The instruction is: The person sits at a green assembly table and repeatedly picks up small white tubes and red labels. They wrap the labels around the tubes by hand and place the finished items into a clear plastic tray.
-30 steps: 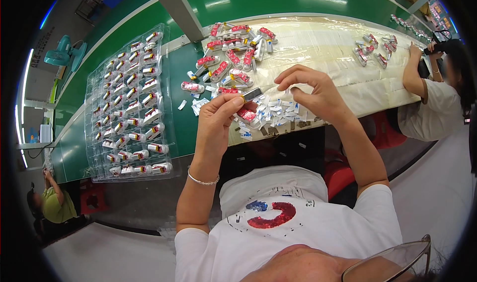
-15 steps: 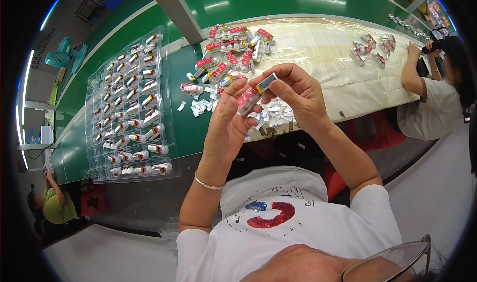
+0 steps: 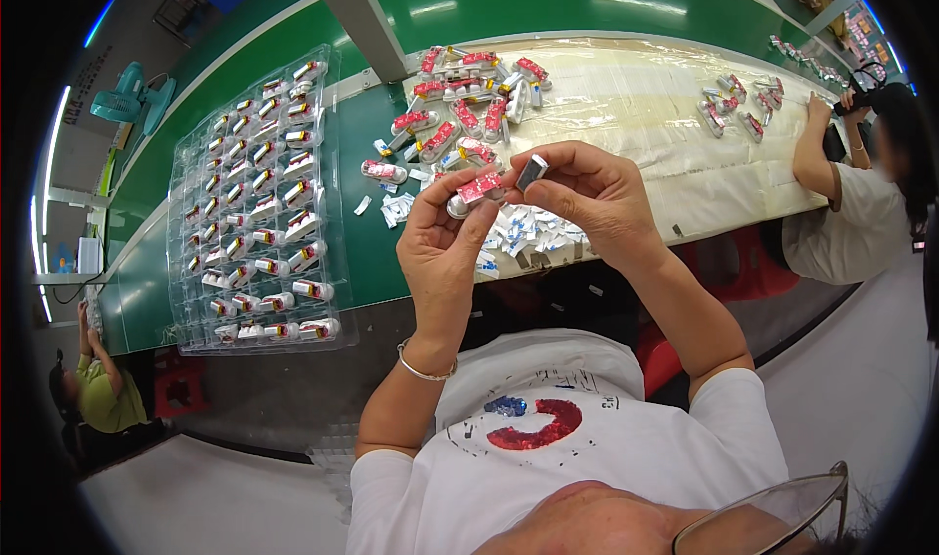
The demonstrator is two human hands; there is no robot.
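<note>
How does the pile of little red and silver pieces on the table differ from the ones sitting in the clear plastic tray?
The pile lies loose and jumbled, pieces overlapping at all angles; those in the clear tray sit one per pocket in neat rows. The pile rests on a pale sheet on the table, right of the tray on the green surface. Pile pieces show more red; tray pieces look mostly silver-white. Both seem the same small kind as the piece in the left hand.

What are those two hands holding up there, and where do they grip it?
The left hand pinches a small red-and-white tube near its middle; the right hand grips a small dark cap-like piece by its end.
</note>
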